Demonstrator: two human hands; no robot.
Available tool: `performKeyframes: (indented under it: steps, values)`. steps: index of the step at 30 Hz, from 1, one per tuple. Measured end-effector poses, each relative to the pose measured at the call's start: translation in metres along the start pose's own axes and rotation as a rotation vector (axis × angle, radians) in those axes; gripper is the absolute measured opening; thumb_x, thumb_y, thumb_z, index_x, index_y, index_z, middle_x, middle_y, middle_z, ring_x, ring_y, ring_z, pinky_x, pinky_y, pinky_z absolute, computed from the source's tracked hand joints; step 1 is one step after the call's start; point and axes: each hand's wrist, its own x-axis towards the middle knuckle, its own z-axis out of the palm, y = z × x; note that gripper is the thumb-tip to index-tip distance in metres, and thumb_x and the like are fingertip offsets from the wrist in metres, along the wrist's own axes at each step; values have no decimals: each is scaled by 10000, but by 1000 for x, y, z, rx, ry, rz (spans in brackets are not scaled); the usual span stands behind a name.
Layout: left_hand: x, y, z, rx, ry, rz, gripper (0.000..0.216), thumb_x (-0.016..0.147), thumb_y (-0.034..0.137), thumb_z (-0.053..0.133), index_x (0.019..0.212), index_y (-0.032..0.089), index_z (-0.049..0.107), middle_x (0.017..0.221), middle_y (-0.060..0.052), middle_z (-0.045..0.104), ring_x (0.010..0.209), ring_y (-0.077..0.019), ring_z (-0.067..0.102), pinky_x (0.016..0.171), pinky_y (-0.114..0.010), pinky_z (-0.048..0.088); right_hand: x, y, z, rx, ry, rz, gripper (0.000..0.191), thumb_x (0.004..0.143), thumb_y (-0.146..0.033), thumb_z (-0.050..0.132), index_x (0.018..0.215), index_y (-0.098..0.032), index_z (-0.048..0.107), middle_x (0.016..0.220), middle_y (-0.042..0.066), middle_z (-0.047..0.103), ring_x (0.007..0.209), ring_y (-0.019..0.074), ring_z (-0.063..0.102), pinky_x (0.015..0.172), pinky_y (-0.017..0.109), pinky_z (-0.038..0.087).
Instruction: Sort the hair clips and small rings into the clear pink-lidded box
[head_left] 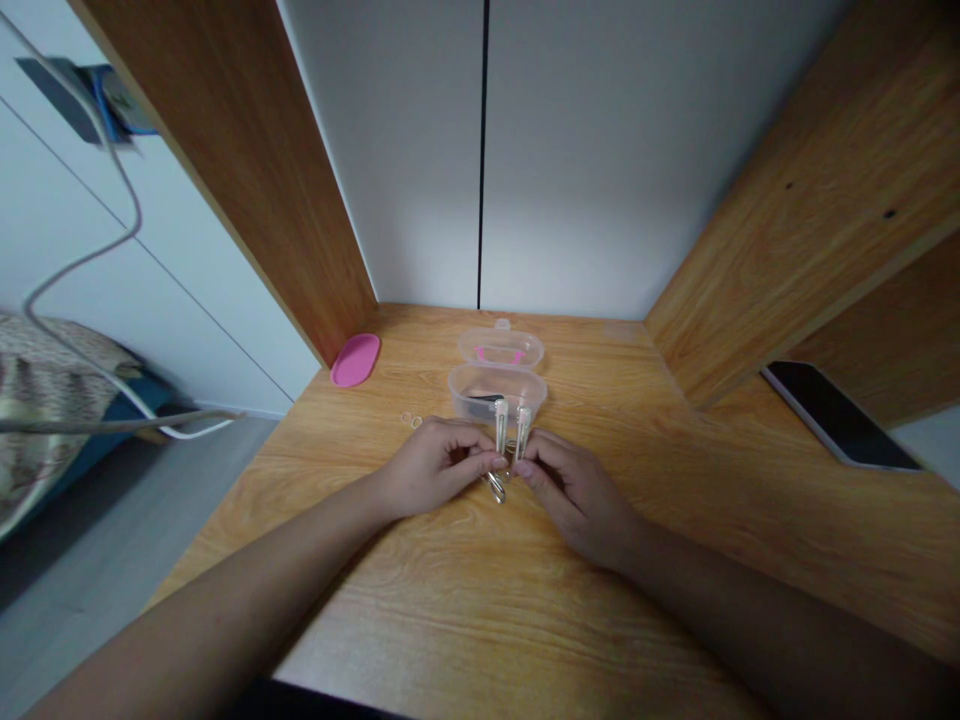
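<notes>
Both my hands meet at the middle of a wooden desk (465,600). My left hand (431,465) pinches a pale hair clip (500,430) that stands upright. My right hand (574,490) pinches a second pale hair clip (523,428) beside the first. More small metal clips (496,487) lie on the desk between my fingertips. Just behind the clips stands an open clear plastic box (496,392) with something dark inside. Its clear lid (501,349), hinged at the back, holds a pink piece.
A pink oval lid (355,360) lies at the back left by the wooden side panel. Small rubber bands (410,420) lie left of the box. A dark phone (840,415) rests on the right. A white cable (112,250) hangs at the left, off the desk.
</notes>
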Motion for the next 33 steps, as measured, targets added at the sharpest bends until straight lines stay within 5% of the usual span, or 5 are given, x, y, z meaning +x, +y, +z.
performKeyframes:
  steps: [10,16,24,33]
  values:
    - [0,3,0,-6,1,-25,319,929,412,631,833,126,738,743,-48,711,643,-120,599,620,-230,462,-1,2,2,14,33,13,224,1002,-294,467,810,-209,544,802,15,581,754,168,543,684,297,402]
    - [3,2,-1,98,128,-89,350,950,425,589,801,132,710,681,-6,642,611,-104,525,599,-220,402,1,5,1,7,115,88,270,996,-334,462,764,-212,522,710,-17,520,670,151,495,628,282,366]
    - [7,-3,-3,110,261,-161,366,959,448,550,831,139,700,700,5,614,651,-121,519,628,-230,397,4,13,-1,65,221,211,295,992,-400,439,830,-208,596,793,18,631,791,190,599,734,308,431]
    - [7,1,-2,109,268,-221,412,963,464,513,910,136,756,716,-9,655,649,-129,529,622,-229,384,6,22,1,105,239,261,326,993,-446,441,852,-211,618,820,23,645,833,204,614,768,327,445]
